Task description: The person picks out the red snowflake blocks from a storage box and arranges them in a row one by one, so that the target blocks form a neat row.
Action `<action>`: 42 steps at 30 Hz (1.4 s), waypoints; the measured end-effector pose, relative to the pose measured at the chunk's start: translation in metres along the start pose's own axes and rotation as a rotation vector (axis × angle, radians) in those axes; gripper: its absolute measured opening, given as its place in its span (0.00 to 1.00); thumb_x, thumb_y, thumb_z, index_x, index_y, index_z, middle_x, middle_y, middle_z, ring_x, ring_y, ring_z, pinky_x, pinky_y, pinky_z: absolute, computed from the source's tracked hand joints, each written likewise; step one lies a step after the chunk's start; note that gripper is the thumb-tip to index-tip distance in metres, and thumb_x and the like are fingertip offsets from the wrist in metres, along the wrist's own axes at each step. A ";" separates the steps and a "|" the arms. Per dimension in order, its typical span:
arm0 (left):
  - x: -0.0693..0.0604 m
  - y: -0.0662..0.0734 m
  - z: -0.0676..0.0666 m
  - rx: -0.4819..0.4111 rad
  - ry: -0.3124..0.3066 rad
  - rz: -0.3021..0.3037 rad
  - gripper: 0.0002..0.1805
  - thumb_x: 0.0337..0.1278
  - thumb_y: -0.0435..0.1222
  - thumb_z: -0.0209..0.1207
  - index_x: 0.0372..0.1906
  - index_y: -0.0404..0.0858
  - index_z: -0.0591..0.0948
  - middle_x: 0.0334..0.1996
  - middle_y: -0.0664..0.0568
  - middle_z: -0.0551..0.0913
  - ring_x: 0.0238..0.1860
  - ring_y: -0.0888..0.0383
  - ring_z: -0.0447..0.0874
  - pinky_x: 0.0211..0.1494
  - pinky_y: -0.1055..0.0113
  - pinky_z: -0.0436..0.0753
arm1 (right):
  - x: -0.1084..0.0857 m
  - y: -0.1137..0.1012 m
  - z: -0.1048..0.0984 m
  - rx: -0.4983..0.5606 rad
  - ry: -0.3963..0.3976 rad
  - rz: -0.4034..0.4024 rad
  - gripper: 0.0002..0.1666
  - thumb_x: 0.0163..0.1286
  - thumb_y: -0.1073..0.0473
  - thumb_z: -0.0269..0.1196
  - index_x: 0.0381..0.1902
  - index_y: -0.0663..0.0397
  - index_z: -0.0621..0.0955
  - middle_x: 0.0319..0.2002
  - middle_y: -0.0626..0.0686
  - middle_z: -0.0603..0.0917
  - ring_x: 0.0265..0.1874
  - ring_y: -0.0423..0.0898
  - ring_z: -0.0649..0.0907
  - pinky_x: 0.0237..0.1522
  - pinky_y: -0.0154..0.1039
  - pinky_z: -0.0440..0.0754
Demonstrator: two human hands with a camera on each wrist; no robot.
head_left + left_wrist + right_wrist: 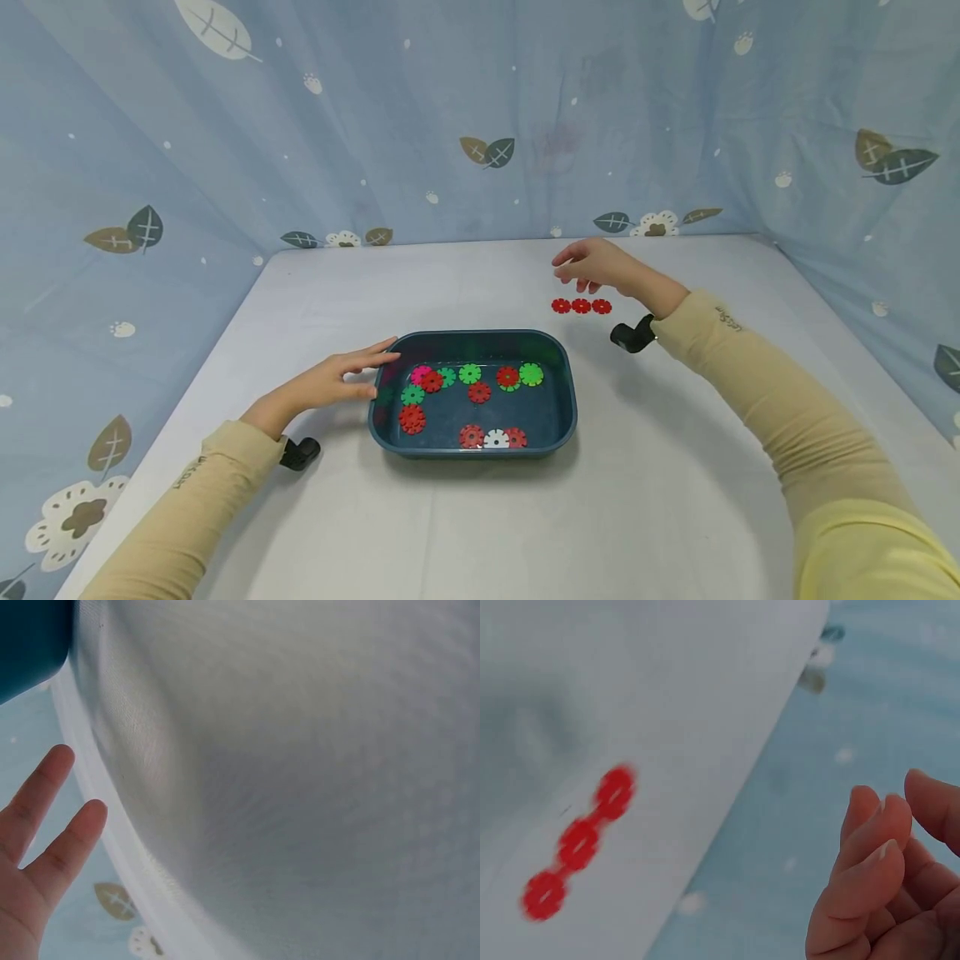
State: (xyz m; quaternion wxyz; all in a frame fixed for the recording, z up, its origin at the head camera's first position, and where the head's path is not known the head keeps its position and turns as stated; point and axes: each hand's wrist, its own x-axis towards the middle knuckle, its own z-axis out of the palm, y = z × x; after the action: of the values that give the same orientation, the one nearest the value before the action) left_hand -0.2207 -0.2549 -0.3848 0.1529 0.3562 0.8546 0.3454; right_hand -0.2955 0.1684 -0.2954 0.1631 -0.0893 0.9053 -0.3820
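A dark blue-green tray (480,452) sits on the white table, holding several notched plastic discs in red, green, pink and white. My left hand (330,381) touches the tray's left rim with fingers extended; in the left wrist view two of its fingers (56,851) show beside the tray's corner. Three red notched discs (581,306) lie in a row on the table beyond the tray, to its right. Just above and behind that row hovers my right hand (600,265), fingers loosely bent. In the right wrist view nothing shows between the thumb and fingers (862,900).
The white cloth-covered table (480,533) runs back to a blue patterned curtain (420,108) with leaf prints, which also hangs along the sides. Dark wrist devices (633,333) stick out below both sleeves.
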 end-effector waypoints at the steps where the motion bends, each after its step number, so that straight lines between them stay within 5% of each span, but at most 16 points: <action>1: 0.000 0.000 0.000 0.001 0.001 -0.002 0.31 0.57 0.34 0.58 0.66 0.38 0.65 0.71 0.44 0.50 0.68 0.38 0.51 0.55 0.36 0.64 | -0.002 -0.006 0.004 -0.002 -0.009 -0.015 0.21 0.66 0.55 0.57 0.55 0.58 0.74 0.43 0.60 0.79 0.25 0.46 0.75 0.31 0.36 0.77; 11: 0.000 0.001 0.000 0.007 0.005 -0.009 0.31 0.56 0.34 0.58 0.66 0.40 0.65 0.71 0.44 0.51 0.68 0.39 0.52 0.55 0.37 0.65 | -0.016 -0.043 0.047 -0.039 -0.178 -0.170 0.19 0.65 0.57 0.59 0.53 0.56 0.76 0.36 0.56 0.82 0.22 0.50 0.76 0.24 0.35 0.74; 16: 0.000 0.002 0.000 0.008 0.005 -0.011 0.31 0.56 0.35 0.58 0.66 0.37 0.65 0.71 0.44 0.51 0.68 0.38 0.51 0.55 0.37 0.65 | -0.018 -0.053 0.067 -0.117 -0.254 -0.207 0.19 0.65 0.57 0.59 0.53 0.55 0.76 0.42 0.56 0.83 0.28 0.58 0.79 0.27 0.38 0.78; 20: 0.000 0.004 -0.001 0.012 0.006 -0.020 0.31 0.56 0.35 0.58 0.66 0.37 0.65 0.71 0.44 0.51 0.68 0.39 0.51 0.55 0.37 0.65 | -0.017 -0.058 0.079 -0.187 -0.330 -0.258 0.21 0.64 0.58 0.60 0.55 0.56 0.76 0.40 0.54 0.83 0.25 0.53 0.80 0.30 0.43 0.79; 29: 0.000 0.004 -0.001 0.011 0.004 -0.029 0.31 0.56 0.35 0.58 0.66 0.40 0.65 0.71 0.45 0.50 0.68 0.39 0.52 0.55 0.37 0.65 | -0.010 -0.064 0.104 -0.350 -0.537 -0.403 0.22 0.62 0.63 0.61 0.55 0.58 0.76 0.33 0.52 0.81 0.29 0.57 0.80 0.30 0.37 0.79; 42: 0.000 0.004 0.000 -0.002 0.004 -0.028 0.31 0.57 0.35 0.57 0.67 0.42 0.65 0.71 0.45 0.50 0.68 0.39 0.51 0.56 0.36 0.64 | 0.011 -0.053 0.122 -0.518 -0.662 -0.443 0.23 0.61 0.63 0.63 0.55 0.50 0.77 0.40 0.50 0.82 0.31 0.41 0.79 0.35 0.31 0.78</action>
State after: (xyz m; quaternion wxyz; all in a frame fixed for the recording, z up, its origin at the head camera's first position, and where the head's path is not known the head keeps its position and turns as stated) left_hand -0.2187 -0.2533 -0.3820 0.1563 0.3436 0.8595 0.3447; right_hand -0.2594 0.0479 -0.3395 0.3300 -0.4350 0.8291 -0.1202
